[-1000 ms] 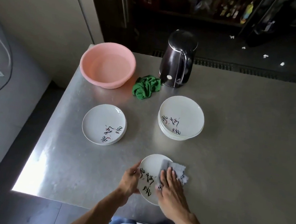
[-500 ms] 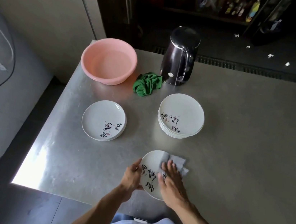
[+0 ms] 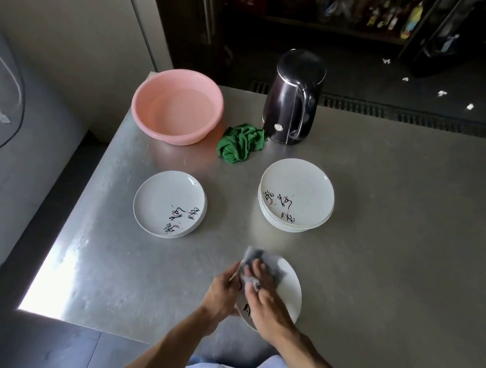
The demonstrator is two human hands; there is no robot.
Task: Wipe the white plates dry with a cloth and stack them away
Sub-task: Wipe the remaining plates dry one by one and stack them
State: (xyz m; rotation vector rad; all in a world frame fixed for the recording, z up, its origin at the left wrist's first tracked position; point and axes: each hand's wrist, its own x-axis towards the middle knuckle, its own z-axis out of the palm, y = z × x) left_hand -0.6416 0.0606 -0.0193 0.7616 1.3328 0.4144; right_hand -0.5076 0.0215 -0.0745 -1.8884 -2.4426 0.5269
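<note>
Steel table [image 3: 398, 235]: pink basin [image 3: 177, 107], black kettle [image 3: 293, 97], green cloth [image 3: 241, 143], left plate [image 3: 168, 201], plate stack [image 3: 296, 194].

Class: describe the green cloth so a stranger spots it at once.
At the far left of the steel table stand a pink basin and a black kettle. Between them lies the green cloth, crumpled; the only other cloth is grey.

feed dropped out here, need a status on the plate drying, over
Left hand grips plate by its rim. Right hand presses grey cloth onto it. Stack and green rag sit apart, not in the way.
</note>
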